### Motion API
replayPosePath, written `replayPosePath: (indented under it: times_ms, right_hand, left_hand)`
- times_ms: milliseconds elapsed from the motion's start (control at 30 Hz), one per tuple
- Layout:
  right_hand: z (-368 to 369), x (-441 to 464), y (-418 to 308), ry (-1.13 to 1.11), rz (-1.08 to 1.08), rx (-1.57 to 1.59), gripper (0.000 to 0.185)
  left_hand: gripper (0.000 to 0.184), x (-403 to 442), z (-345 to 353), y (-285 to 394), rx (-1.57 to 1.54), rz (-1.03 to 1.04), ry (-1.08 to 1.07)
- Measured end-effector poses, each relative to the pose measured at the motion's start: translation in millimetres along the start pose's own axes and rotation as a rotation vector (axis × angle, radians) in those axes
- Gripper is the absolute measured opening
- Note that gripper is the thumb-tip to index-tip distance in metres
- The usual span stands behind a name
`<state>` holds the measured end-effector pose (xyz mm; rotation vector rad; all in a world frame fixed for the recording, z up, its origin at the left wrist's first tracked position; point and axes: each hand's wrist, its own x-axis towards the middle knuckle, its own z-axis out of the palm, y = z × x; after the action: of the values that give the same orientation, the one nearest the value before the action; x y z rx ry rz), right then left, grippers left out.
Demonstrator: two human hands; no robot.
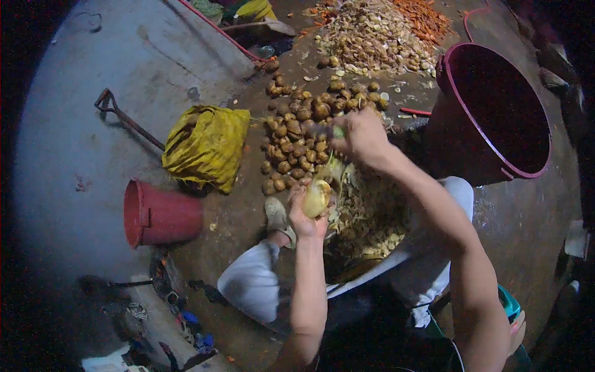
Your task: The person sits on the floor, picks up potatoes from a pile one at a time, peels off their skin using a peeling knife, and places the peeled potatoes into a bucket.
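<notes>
My left hand [308,214] is wrapped round a pale yellow, peeled-looking potato [317,198] with a brown patch at its top. Above it and to the right, my right hand [364,135] grips a green-handled knife [338,132]; its blade is smeared by motion and points left. A thin strip of peel [335,168] hangs between the two hands. Just beyond them lies a heap of brown unpeeled potatoes [290,136]. Peelings [372,214] cover the floor between my legs, below my right forearm.
A large dark red tub [443,118] stands at the right, and a smaller red bucket [170,214] lies tipped at the left. Near it are a yellow sack [207,146] and a long-handled tool [133,124]. Pale scraps [372,37] and orange pieces [424,20] are heaped at the back.
</notes>
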<state>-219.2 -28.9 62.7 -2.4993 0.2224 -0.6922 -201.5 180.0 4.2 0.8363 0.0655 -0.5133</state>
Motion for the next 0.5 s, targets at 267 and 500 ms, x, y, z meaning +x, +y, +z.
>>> replayPosePath:
  times_ms: [267, 500]
  right_hand:
    - [-1, 0, 2, -0.092, -0.186, -0.153, 0.037]
    - [-5, 4, 8, -0.023, -0.071, -0.077, 0.037]
  left_hand:
    - [0.022, 3, -5, 5, 0.264, 0.271, -0.186]
    - [0.032, -8, 20, 15, -0.058, -0.062, -0.034]
